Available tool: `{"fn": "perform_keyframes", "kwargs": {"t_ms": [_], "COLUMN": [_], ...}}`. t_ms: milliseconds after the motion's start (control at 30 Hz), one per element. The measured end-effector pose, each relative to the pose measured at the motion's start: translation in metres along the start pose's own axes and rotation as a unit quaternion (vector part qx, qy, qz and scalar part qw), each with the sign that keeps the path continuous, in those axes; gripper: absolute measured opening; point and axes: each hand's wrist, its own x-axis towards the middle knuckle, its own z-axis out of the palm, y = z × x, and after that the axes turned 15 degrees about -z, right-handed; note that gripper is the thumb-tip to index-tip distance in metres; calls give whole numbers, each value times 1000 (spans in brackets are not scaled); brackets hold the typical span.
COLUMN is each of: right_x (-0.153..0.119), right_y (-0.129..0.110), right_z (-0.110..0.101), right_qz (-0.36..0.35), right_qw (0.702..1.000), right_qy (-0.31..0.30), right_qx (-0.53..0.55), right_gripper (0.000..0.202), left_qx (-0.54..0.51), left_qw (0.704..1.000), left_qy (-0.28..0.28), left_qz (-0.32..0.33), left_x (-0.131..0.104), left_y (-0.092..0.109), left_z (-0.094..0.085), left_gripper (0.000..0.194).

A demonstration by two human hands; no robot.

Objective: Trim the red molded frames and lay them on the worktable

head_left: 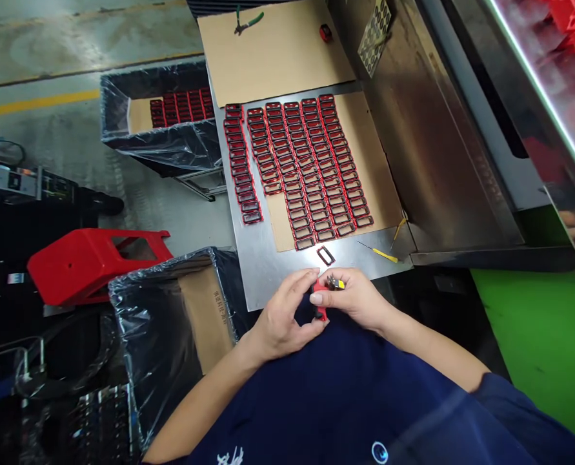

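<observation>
Just past the table's near edge, my left hand [284, 313] grips a small red and black part [321, 302] by its ends. My right hand [352, 297] pinches the same part from the other side and also holds a small tool with a yellow end [338, 283]. On the metal table [258, 271], one dark frame [325, 256] lies alone in front of my hands. Beyond it, red and black rectangular frames [311, 174] lie in several columns, most of them on cardboard.
A yellow-handled pick [384, 255] lies at the table's right. Green-handled pliers [249, 23] and a red item [325, 33] rest on far cardboard [277, 58]. Left stand two plastic-lined bins [161, 145], [142, 323] and a red housing [88, 265]. A metal wall [442, 148] rises right.
</observation>
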Motion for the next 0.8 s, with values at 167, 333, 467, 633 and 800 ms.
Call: {"fn": "perform_keyframes", "kwargs": {"t_ms": [167, 333, 467, 633, 800], "right_x": [-22, -47, -52, -48, -43], "right_y": [-15, -29, -23, -17, -15], "right_z": [-22, -30, -26, -26, -21], "right_qz": [-61, -170, -304, -349, -412], "right_qw": [970, 886, 824, 820, 820], "right_qy": [-27, -104, -111, -128, -96], "right_qx": [-236, -419, -464, -435, -387], "right_gripper": [23, 12, 23, 20, 19], "left_qx": [-51, -47, -62, -76, -79], "left_qw": [996, 998, 998, 996, 996], "left_qy": [14, -19, -33, -36, -31], "left_qz": [-74, -46, -6, 27, 36], "left_x": [-1, 3, 6, 3, 2], "left_y": [8, 14, 9, 0, -3], "left_z": [-5, -9, -8, -6, -5], "left_gripper": [71, 68, 72, 82, 84]}}
